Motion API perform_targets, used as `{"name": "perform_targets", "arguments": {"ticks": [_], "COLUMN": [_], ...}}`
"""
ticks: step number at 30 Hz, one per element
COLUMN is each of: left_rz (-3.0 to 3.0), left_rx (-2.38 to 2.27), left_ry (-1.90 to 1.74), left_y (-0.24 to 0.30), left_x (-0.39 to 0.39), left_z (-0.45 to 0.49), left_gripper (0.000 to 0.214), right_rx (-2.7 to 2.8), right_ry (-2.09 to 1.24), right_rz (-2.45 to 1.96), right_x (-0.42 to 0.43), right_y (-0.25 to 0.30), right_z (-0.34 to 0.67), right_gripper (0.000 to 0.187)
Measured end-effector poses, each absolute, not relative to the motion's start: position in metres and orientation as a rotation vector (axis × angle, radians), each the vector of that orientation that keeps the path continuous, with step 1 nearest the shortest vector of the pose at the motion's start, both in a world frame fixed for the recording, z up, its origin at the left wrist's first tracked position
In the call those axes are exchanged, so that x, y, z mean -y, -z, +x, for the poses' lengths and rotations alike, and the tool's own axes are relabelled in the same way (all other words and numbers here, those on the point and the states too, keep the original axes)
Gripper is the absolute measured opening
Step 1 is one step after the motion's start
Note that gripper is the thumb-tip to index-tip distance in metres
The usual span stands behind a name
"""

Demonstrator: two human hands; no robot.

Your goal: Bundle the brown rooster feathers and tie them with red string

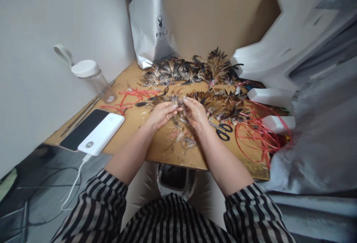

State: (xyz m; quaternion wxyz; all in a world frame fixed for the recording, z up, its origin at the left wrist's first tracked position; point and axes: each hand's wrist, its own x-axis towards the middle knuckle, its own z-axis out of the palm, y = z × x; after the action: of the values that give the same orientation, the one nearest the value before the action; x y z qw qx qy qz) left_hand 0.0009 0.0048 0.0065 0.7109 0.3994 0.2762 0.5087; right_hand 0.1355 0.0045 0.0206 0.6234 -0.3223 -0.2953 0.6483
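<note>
Over the middle of the table, my left hand (163,115) and my right hand (194,112) meet, fingers pinched on a small tuft of feathers (177,97). The tuft is pale and greyish, and the fingers partly hide it. Loose light feathers (182,139) lie on the table below my hands. Just behind them a few brown and dark feathers (152,100) point left. To the right of my right hand spreads a pile of brown feathers (223,103). A pair of black-handled scissors (223,131) rests beside my right wrist.
Darker feather bundles (178,70) line the back, before a silver bag (150,27). Red ties (136,95) lie left, a tangle of red strip (256,135) right. A bottle (96,77), a phone (83,128) and a white power bank (102,133) stand or lie at left.
</note>
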Motion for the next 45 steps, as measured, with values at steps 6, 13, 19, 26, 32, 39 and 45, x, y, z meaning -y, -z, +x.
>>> {"name": "perform_targets", "arguments": {"ticks": [6, 13, 19, 26, 32, 39, 45], "left_rz": [0.855, 0.863, 0.868, 0.867, 0.904, 1.040, 1.274], "left_rx": [-0.645, -0.654, -0.662, -0.674, -0.647, -0.829, -0.943], "left_ry": [-1.122, -1.120, -1.118, -1.226, -1.268, -1.224, -1.166], "left_y": [-0.006, -0.004, -0.004, -0.006, -0.007, -0.010, -0.006], "left_x": [-0.005, -0.007, -0.006, -0.008, -0.012, -0.008, -0.006], "left_z": [0.001, 0.002, 0.002, -0.003, -0.007, -0.004, 0.002], "left_gripper": [0.012, 0.012, 0.013, 0.012, 0.017, 0.023, 0.024], "right_rx": [0.689, 0.702, 0.780, 0.891, 1.053, 1.505, 1.831], "right_ry": [-1.491, -1.489, -1.434, -1.284, -1.500, -1.359, -0.946], "right_rz": [-0.761, -0.758, -0.786, -0.806, -0.768, -1.059, -1.262], "right_x": [-0.003, -0.004, -0.006, -0.010, -0.003, -0.004, -0.011], "right_y": [-0.020, -0.018, -0.012, -0.016, -0.031, -0.024, -0.008], "right_z": [0.134, 0.132, 0.132, 0.142, 0.155, 0.169, 0.172], "right_gripper": [0.026, 0.025, 0.025, 0.022, 0.022, 0.016, 0.016]}}
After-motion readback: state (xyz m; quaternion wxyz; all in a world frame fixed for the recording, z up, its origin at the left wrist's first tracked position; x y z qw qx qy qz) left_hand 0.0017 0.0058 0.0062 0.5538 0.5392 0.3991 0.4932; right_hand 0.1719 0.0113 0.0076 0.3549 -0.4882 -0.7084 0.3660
